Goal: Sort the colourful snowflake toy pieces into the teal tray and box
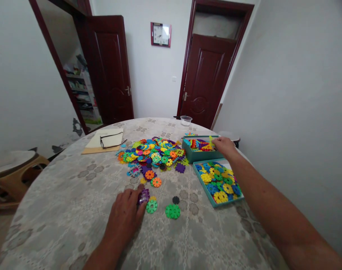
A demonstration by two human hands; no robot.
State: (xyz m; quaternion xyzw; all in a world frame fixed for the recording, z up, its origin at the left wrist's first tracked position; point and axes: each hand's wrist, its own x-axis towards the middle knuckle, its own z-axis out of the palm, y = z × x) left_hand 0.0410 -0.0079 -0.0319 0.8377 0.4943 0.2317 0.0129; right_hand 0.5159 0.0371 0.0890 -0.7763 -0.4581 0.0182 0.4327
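My left hand rests on the round table near its front, fingers closed on a purple snowflake disc. Green discs lie just to its right. My right hand reaches across to the teal box at the right, pinching a yellow-green disc over the box's coloured pieces. A big pile of coloured discs lies in the middle of the table between the hands.
A teal lid holding several discs lies in front of the box. Glasses rest on a notepad at the far left. A small clear cup stands at the far edge. A stool is left of the table.
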